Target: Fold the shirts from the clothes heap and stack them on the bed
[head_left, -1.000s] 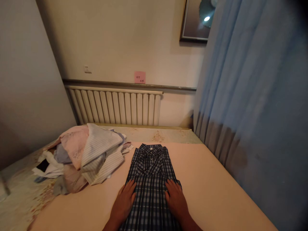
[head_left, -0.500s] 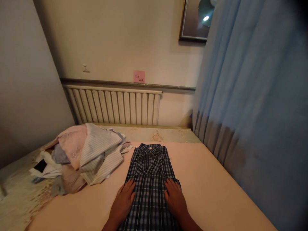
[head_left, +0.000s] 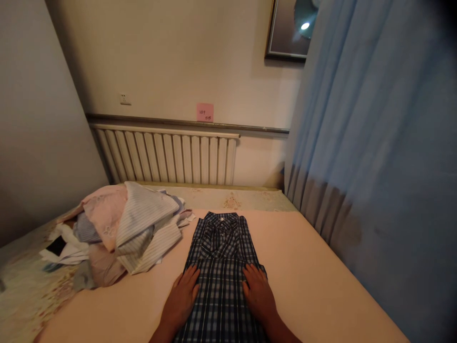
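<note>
A dark blue plaid shirt point(head_left: 223, 286) lies lengthwise before me, its sides folded in to a narrow strip and its collar at the far end. My left hand point(head_left: 182, 295) rests on the shirt's left edge, fingers stretched out. On the opposite edge my right hand point(head_left: 259, 293) lies flat with its fingers spread a little. Neither hand grips the cloth. The near end of the shirt runs out of the bottom of the view.
A heap of crumpled clothes point(head_left: 132, 228) is on the left. Under the shirt is a pink sheet point(head_left: 314, 281). A radiator point(head_left: 167, 157) stands at the far wall, and a blue curtain point(head_left: 364, 143) hangs along the right side.
The view has shifted very slightly. Both hands stay on the shirt's edges, and the shirt keeps its shape.
</note>
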Demonstrator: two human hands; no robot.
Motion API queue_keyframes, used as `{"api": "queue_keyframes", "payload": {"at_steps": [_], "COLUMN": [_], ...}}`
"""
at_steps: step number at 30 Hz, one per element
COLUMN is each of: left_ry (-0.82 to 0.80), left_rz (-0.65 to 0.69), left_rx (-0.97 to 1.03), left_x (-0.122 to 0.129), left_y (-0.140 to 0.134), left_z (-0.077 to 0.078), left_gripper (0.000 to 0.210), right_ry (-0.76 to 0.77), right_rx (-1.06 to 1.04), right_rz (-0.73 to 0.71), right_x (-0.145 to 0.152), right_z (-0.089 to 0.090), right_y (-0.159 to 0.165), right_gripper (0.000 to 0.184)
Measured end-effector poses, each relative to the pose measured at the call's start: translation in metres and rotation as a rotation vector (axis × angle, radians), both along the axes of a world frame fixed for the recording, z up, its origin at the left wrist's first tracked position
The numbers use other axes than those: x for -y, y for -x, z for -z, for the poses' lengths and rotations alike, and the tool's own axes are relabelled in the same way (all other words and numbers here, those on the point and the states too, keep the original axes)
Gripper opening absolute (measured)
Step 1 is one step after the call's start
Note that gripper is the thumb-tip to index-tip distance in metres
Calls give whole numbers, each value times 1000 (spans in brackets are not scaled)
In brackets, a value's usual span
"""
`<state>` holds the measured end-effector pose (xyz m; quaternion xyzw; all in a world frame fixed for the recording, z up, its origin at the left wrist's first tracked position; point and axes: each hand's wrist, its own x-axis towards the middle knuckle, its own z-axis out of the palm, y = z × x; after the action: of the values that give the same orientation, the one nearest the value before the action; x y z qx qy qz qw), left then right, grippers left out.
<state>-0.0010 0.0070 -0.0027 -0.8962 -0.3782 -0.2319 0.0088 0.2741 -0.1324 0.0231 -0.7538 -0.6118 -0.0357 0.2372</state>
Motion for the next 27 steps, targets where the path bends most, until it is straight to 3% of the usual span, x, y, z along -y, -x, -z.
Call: {"api": "queue_keyframes", "payload": {"at_steps": [27], "left_ry": [-17], "left_rz": [9], "left_rx": [-8], "left_x": [-2], "left_y": [0], "left_z": [4], "left_gripper": [44], "right_ry": [-24], "right_rx": [-5], "right_rz": [7], "right_x": [-1], "right_z": [5], "right_y": [-1], "right_gripper": [42]}}
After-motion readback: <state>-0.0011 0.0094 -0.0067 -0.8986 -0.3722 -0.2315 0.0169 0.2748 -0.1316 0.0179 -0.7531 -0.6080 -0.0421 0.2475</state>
